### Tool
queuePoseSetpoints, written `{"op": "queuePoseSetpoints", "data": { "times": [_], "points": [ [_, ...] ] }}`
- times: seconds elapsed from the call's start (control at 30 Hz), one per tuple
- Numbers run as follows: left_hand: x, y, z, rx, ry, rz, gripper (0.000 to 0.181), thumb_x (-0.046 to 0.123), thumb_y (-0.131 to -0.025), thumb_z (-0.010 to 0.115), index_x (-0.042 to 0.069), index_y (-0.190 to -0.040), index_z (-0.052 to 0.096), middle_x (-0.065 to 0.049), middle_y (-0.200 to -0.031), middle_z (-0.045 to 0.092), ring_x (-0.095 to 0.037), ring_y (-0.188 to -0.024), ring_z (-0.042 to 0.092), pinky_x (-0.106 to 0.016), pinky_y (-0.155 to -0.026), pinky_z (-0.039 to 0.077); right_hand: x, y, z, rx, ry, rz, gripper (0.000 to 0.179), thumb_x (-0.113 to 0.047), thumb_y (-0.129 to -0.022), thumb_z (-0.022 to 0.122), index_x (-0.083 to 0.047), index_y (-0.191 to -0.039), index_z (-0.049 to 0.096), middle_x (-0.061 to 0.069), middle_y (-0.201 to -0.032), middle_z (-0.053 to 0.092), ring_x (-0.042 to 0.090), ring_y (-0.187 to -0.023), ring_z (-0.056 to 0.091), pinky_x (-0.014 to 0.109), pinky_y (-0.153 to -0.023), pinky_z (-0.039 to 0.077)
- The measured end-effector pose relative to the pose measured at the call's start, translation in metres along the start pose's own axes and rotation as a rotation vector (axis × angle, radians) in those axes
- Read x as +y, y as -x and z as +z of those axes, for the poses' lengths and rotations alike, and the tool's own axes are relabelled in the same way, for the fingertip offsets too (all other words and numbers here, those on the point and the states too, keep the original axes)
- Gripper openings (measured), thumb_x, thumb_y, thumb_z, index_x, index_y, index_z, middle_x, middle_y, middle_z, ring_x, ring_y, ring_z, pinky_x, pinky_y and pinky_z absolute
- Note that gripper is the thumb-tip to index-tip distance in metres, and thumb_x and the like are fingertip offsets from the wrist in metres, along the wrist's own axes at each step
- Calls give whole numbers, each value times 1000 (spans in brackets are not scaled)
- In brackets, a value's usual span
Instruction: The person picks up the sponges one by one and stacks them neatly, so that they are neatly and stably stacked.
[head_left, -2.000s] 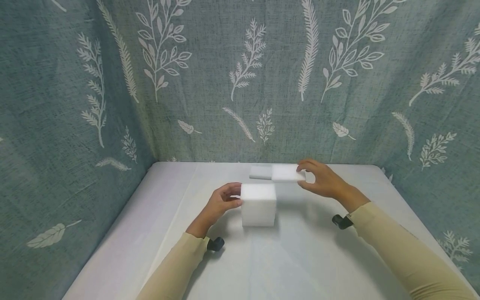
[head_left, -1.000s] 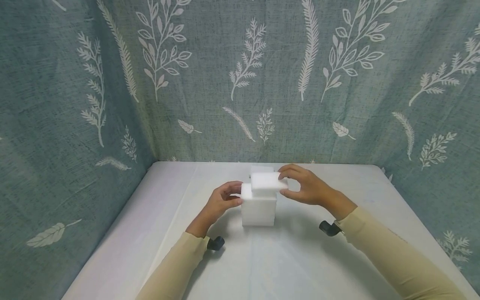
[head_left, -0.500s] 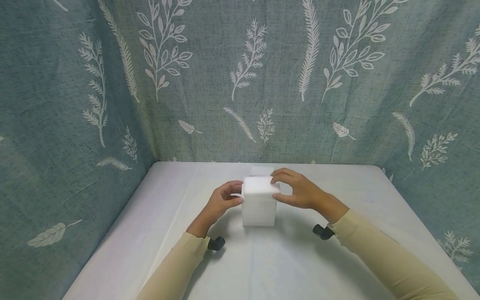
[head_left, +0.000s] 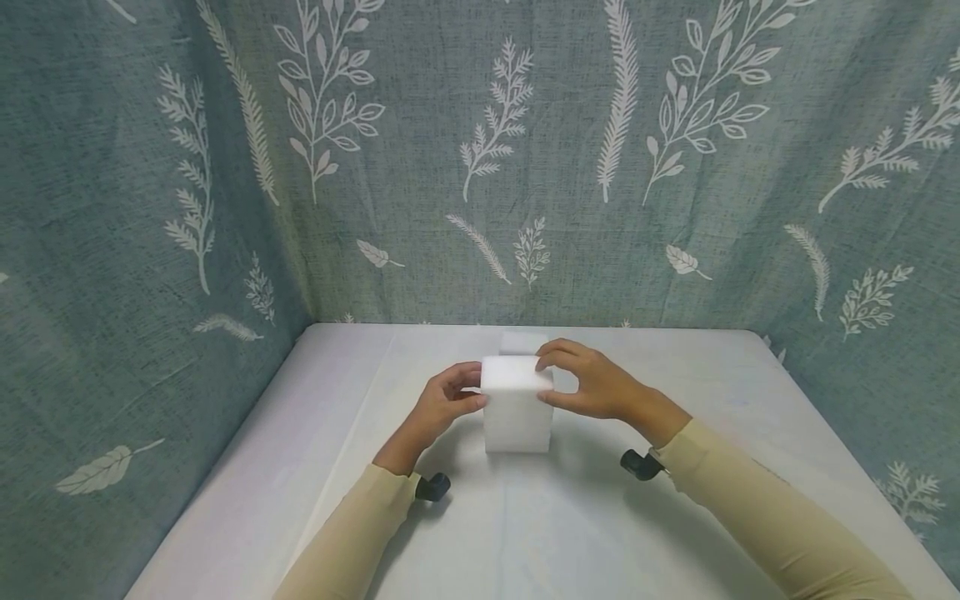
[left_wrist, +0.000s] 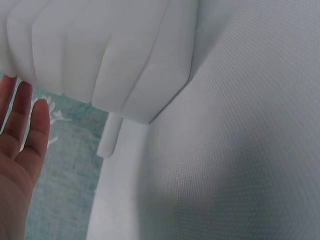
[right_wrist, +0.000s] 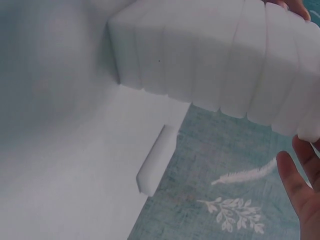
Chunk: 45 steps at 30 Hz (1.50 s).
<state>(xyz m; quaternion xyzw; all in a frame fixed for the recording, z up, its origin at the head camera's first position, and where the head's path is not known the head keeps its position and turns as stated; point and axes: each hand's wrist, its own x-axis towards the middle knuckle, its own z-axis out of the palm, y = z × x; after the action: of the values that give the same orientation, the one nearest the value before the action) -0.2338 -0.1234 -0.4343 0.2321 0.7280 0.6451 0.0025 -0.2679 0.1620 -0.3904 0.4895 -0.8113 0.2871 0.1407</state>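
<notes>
A stack of several white sponge blocks [head_left: 517, 425] stands upright on the white table, its layers showing in both wrist views. My right hand [head_left: 600, 387] pinches the top sponge [head_left: 513, 373] at its right end, fingers at the back and thumb at the front. That sponge lies flat on the stack, roughly lined up with it. My left hand [head_left: 442, 404] touches the upper left side of the stack with fingertips and thumb; in the left wrist view its fingers [left_wrist: 37, 127] are fairly straight. Behind the stack lies one more white sponge [head_left: 522, 342], partly hidden.
The white-covered table [head_left: 360, 533] ends at a green curtain [head_left: 420, 167] with white leaf prints, which also hangs along both sides. A dark wrist camera [head_left: 432, 487] sits below the left cuff, another dark camera [head_left: 639, 465] below the right.
My right hand has carried a sponge from the back right leftward and down onto the stack, then nudged it slightly left into line. The left hand has stayed at the stack's side.
</notes>
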Motion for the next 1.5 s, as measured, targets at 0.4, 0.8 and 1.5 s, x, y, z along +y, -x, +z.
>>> {"op": "queuePoseSetpoints", "data": {
  "times": [0.4, 0.8, 1.5],
  "points": [
    [3, 0, 1, -4, -20, -37, 47, 12, -90, 71, 4, -133, 54, -14, -129, 59, -29, -119, 55, -40, -98, 46, 1, 3, -4, 12, 13, 5, 30, -27, -86, 76, -15, -110, 63, 3, -124, 58, 20, -118, 53, 43, -95, 48],
    [-3, -2, 0, -16, 27, -9, 52, 6, -88, 71, 4, -136, 52, -15, -129, 58, -36, -119, 53, -41, -97, 46, 3, 2, 0, -47, -62, 49, 34, -28, -86, 76, -16, -112, 58, -1, -124, 55, 16, -113, 54, 41, -88, 53],
    [5, 0, 3, 20, -18, 2, 51, 7, -87, 73, 0, -133, 54, -17, -122, 62, -31, -113, 57, -40, -94, 49, 4, -3, -1, -87, -83, 90, 37, -27, -84, 79, -16, -112, 56, 2, -121, 55, 15, -112, 53, 34, -89, 52]
  ]
}}
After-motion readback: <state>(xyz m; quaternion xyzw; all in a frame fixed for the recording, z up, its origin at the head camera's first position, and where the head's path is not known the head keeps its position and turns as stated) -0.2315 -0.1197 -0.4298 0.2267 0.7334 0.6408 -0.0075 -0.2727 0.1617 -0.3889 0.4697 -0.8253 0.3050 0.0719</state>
